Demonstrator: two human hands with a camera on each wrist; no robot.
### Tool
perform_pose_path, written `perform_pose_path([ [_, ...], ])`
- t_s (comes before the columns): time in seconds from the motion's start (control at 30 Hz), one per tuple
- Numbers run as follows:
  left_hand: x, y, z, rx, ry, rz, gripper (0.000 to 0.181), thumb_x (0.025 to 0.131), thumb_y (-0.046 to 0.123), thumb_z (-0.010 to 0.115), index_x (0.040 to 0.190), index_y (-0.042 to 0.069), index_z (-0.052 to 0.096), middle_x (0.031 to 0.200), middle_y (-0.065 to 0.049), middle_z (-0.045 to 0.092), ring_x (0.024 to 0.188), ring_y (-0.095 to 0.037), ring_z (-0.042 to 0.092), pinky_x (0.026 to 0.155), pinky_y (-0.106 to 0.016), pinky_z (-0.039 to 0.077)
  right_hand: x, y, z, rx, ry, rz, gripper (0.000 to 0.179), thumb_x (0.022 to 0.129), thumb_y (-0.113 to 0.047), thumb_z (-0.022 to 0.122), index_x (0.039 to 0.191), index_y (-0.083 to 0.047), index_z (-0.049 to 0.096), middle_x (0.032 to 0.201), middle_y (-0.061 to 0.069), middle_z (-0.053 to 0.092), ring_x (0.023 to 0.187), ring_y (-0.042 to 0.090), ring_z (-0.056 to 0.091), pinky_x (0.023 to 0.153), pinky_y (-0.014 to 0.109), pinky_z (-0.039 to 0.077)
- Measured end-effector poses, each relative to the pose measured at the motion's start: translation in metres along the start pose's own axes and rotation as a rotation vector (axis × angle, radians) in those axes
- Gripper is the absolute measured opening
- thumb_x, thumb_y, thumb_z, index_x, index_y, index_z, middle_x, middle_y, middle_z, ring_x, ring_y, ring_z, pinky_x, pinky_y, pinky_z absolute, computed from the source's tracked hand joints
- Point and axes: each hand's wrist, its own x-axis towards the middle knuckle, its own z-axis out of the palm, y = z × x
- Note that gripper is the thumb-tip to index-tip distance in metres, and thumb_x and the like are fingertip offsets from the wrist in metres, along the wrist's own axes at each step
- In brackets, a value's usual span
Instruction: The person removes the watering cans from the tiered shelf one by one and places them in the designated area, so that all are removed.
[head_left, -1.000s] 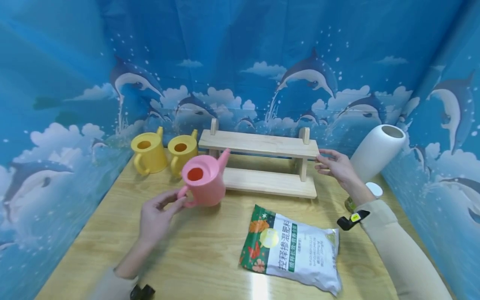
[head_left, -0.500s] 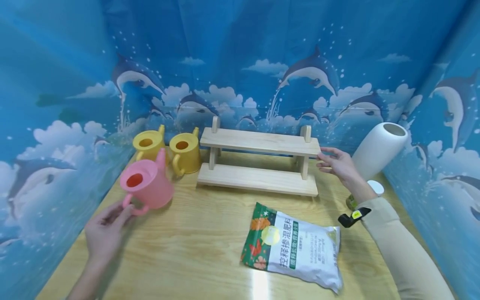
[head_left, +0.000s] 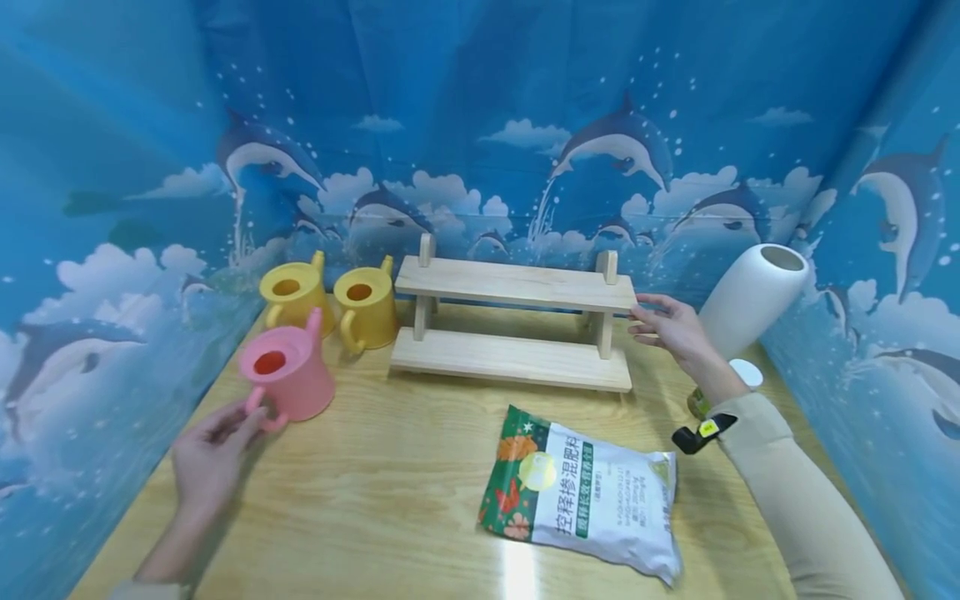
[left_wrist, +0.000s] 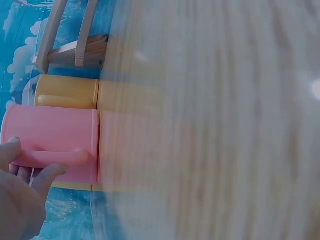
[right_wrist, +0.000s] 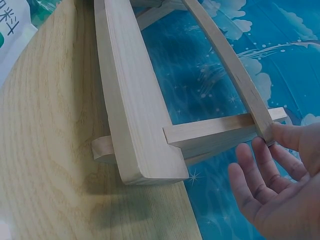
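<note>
My left hand [head_left: 213, 454] grips the handle of a pink watering can [head_left: 296, 379] at the left of the table. In the left wrist view the pink can's base [left_wrist: 95, 150] appears to rest on the tabletop, upright. Close behind it stand two yellow watering cans [head_left: 375, 312], the left one [head_left: 296, 283] partly hidden by the pink can. At the other side, my right hand [head_left: 675, 333] pinches the right end of the upper board of a two-tier wooden shelf [head_left: 517, 283]. The right wrist view shows its fingertips [right_wrist: 260, 145] against that board end.
A printed white and green fertilizer bag [head_left: 585, 496] lies at the front, right of centre. A tall white vase [head_left: 750, 304] stands at the back right, with a white-lidded container [head_left: 746, 373] partly behind my right wrist. A blue dolphin-print curtain [head_left: 480, 108] encloses the table.
The pink watering can has moved left with my left hand, from in front of the shelf to in front of the yellow cans, and come down onto the table. My right hand stays at the shelf.
</note>
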Motion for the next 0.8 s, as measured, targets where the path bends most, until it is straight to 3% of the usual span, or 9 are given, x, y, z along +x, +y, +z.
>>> perform_pose_path([
  [0.17,0.003,-0.001,0.001,0.013,-0.029,0.021,0.027,0.086,0.009,0.087,0.112,0.009,0.078,0.086,0.014,0.079,0.075,-0.003,0.077,0.076,-0.021,0.065,-0.002,0.001,0.0,0.003,0.003,-0.004,0.07,0.11,-0.045,0.051,0.167,-0.013,0.028,0.157,0.026,0.049,0.099,0.001,0.071,0.105,0.035,0.062],
  [0.33,0.0,0.003,-0.001,0.174,-0.002,0.08,0.032,0.088,0.021,0.088,0.117,0.013,0.077,0.087,0.027,0.074,0.08,0.007,0.073,0.074,-0.012,0.062,-0.009,0.006,0.0,-0.014,0.012,-0.027,0.073,0.108,-0.049,0.052,0.166,-0.01,0.03,0.15,0.022,0.054,0.096,0.0,0.071,0.092,0.023,0.065],
  [0.43,-0.004,0.009,0.0,0.243,0.056,0.186,0.035,0.089,0.024,0.087,0.119,0.011,0.076,0.087,0.033,0.072,0.084,0.013,0.069,0.074,-0.004,0.056,-0.018,0.01,-0.001,-0.023,0.027,-0.055,0.069,0.11,-0.046,0.051,0.164,-0.008,0.032,0.138,0.013,0.061,0.094,-0.001,0.071,0.087,0.02,0.064],
  [0.53,-0.006,0.019,0.002,0.184,0.094,0.309,0.03,0.089,0.011,0.085,0.116,0.003,0.076,0.088,0.03,0.073,0.084,0.013,0.071,0.076,-0.002,0.056,-0.03,0.013,-0.003,-0.036,0.04,-0.084,0.065,0.111,-0.043,0.05,0.163,-0.005,0.035,0.127,0.004,0.063,0.093,-0.002,0.071,0.086,0.019,0.064],
  [0.67,-0.008,0.034,0.007,0.145,0.076,0.451,0.028,0.089,-0.001,0.081,0.115,-0.005,0.074,0.094,0.027,0.075,0.088,0.011,0.072,0.081,-0.003,0.057,-0.05,0.014,-0.003,-0.06,0.053,-0.118,0.063,0.111,-0.041,0.051,0.161,-0.005,0.039,0.119,-0.003,0.065,0.093,-0.003,0.069,0.085,0.017,0.064],
  [0.8,-0.012,0.052,0.02,0.224,0.017,0.521,0.031,0.093,0.007,0.08,0.122,-0.002,0.073,0.104,0.03,0.072,0.099,0.012,0.07,0.087,-0.002,0.055,-0.072,0.009,-0.001,-0.11,0.071,-0.21,0.057,0.111,-0.036,0.055,0.156,-0.003,0.046,0.109,-0.01,0.067,0.091,-0.004,0.069,0.083,0.015,0.063],
])
